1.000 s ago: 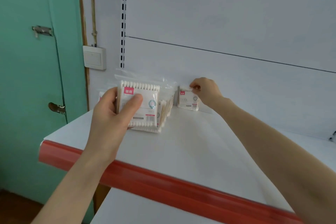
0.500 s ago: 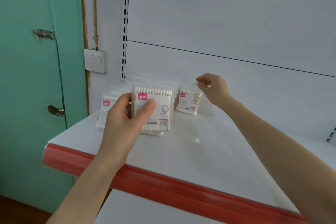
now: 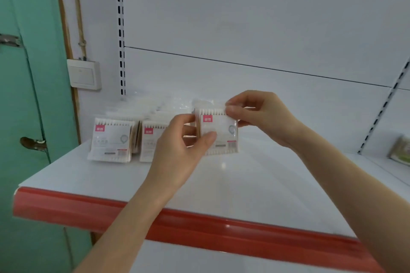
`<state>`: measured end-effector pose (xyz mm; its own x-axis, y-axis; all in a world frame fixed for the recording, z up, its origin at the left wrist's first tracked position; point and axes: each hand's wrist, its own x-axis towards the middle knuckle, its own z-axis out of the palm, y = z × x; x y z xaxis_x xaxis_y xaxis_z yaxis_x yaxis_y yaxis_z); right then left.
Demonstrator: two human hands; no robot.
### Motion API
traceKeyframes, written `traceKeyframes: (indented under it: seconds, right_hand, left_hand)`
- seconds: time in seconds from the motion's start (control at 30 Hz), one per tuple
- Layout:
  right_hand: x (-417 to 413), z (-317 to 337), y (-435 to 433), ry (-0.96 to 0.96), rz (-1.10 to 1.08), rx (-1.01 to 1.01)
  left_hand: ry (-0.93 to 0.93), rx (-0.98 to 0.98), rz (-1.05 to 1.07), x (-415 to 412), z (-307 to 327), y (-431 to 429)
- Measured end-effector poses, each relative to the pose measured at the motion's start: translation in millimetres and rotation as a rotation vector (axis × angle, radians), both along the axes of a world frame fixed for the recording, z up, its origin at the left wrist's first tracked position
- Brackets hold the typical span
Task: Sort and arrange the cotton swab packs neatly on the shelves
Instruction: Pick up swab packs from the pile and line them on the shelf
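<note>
My left hand (image 3: pixel 177 146) grips a small stack of cotton swab packs (image 3: pixel 219 132) by its left side, thumb across the front, just above the white shelf (image 3: pixel 244 179). My right hand (image 3: pixel 257 113) pinches the top right corner of the front pack in that stack. Two more rows of packs stand at the back left of the shelf: one row (image 3: pixel 112 142) at the far left and a second row (image 3: pixel 149 142) beside it, partly hidden by my left hand. All packs are clear bags with white swabs and a pink label.
The shelf has a red front strip (image 3: pixel 199 226) and a white back panel with slotted uprights (image 3: pixel 121 29). A green door (image 3: pixel 26 95) and a wall switch (image 3: pixel 84 74) lie to the left. A greenish pack (image 3: pixel 401 148) sits on the neighbouring shelf at the right.
My right hand left the pack standing at the back and came to the stack in my left hand, now pinching its top corner. The stack moved right and farther back.
</note>
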<state>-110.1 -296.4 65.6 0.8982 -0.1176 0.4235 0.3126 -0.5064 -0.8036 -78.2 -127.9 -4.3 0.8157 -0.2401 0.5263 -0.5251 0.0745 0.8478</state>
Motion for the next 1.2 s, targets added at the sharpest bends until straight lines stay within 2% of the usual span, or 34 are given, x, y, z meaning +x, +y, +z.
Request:
traceKeyframes:
  seconds: [0.07, 0.13, 0.2, 0.27, 0.4, 0.53, 0.6, 0.8, 0.93, 1.07, 1.2]
  right_hand:
    - [10.8, -5.8, -22.4, -0.023, -0.142, 0.023]
    - [27.3, -13.8, -41.1, -0.025, -0.281, 0.042]
    - [45.9, -22.6, -49.3, 0.008, -0.345, 0.070]
    - [63.5, -28.4, -45.3, 0.027, -0.338, 0.080]
    - [93.6, -30.8, -27.5, -0.007, -0.326, -0.057]
    - [115.9, -43.2, -21.6, 0.018, -0.379, -0.437]
    - [120.1, -47.8, -23.6, 0.029, -0.410, -0.530]
    - [110.2, -43.6, -28.7, 0.026, -0.412, -0.503]
    - [75.4, -32.1, -40.6, 0.025, -0.499, -0.490]
    - [20.6, -36.6, -62.5, 0.130, -0.623, -0.461]
    - [-52.1, -50.3, -84.6, 0.184, -0.789, -0.363]
  left_hand:
    - [-0.138, 0.204, 0.051, -4.6, -9.4, 1.0]
    - [-0.254, 0.499, 0.025, -10.2, -17.5, 1.9]
    - [-0.279, 0.777, -0.064, -11.0, -22.7, 2.4]
    - [-0.249, 0.882, -0.114, -9.6, -22.9, 2.3]
    - [-0.264, 0.893, -0.110, -8.1, -23.4, 1.4]
    - [-0.249, 0.874, -0.103, -6.1, -25.5, 1.3]
    - [-0.250, 0.868, -0.097, -5.8, -26.1, 1.2]
    - [-0.255, 0.888, -0.103, -7.2, -24.2, 1.7]
    - [-0.286, 0.919, -0.124, -8.4, -23.6, 3.5]
    - [-0.464, 0.958, -0.082, -15.4, -17.0, 1.6]
    - [-0.592, 0.811, -0.184, -43.6, -7.5, -17.7]
